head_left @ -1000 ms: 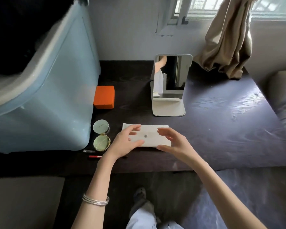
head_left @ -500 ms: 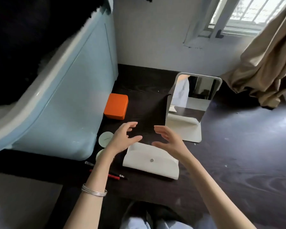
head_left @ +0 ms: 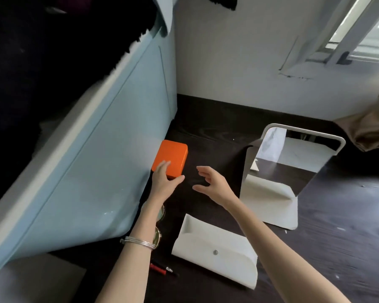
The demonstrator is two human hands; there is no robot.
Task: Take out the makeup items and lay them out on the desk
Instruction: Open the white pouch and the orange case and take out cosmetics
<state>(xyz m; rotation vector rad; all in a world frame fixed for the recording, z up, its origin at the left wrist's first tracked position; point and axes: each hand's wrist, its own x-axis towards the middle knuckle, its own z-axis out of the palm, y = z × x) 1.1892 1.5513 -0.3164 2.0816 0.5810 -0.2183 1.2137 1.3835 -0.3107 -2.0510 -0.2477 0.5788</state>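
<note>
- Right now I am watching the left hand point(head_left: 165, 183) reaching onto the orange box point(head_left: 170, 158): its fingers are lying spread across the near lid and the thumb is stretched along the front edge, touching but not yet curling round it.
- I am seeing the right hand point(head_left: 213, 184) hovering just to the right of the box, fingers loosely spread, holding nothing.
- I am judging the step as picking up this box, which is sitting on the desk point(head_left: 337, 226) against the blue bin point(head_left: 85, 171).
- Next, I think both hands need closing on the box's sides, then drawing it nearer to open it.
- Behind the left wrist, nearer me, a round compact point(head_left: 160, 214) is peeping out; a white pouch point(head_left: 217, 250) is lying below the right forearm, with pencils point(head_left: 162, 268) beside it.
- Beyond the right hand a standing mirror point(head_left: 289, 162) is facing me.
</note>
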